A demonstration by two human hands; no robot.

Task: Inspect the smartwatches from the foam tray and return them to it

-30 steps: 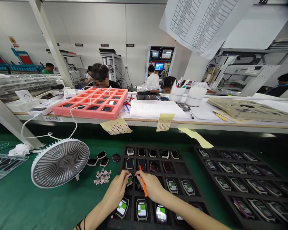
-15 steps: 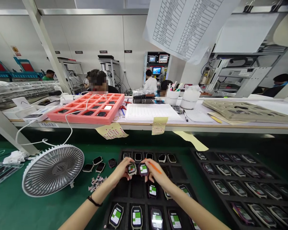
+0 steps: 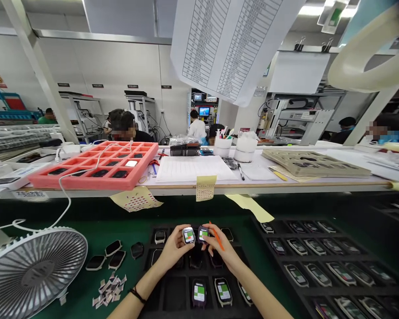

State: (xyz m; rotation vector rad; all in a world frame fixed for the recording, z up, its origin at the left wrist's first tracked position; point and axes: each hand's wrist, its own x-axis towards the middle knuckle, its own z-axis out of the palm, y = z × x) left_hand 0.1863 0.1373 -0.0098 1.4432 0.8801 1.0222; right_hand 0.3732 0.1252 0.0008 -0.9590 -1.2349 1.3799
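My left hand (image 3: 174,248) is closed on a light-framed smartwatch (image 3: 188,235), whose lit screen shows white, green and a little red. Right beside it, my right hand (image 3: 221,248) pinches a dark-framed smartwatch (image 3: 203,233) with a white and green screen. A slim orange stick (image 3: 217,235) is also held in the right hand, slanting across its fingers. Both watches are above a black compartment tray (image 3: 174,283), side by side with screens towards me. Lower in that tray lie a purple-framed watch (image 3: 199,292) and a light-framed watch (image 3: 223,291), both lit. My forearms hide part of the tray.
A second black tray (image 3: 282,261) with several watches lies to the right. On the left are a fan (image 3: 36,270), loose watches (image 3: 116,260) and a pile of small strips (image 3: 109,290). The shelf above carries a pink tray (image 3: 133,179). A printed sheet (image 3: 226,48) hangs overhead.
The camera view has tilted up and turned right, so the bench appears lower and further left. Both hands still hold their watches, now further back over the tray, the left one turned more towards me.
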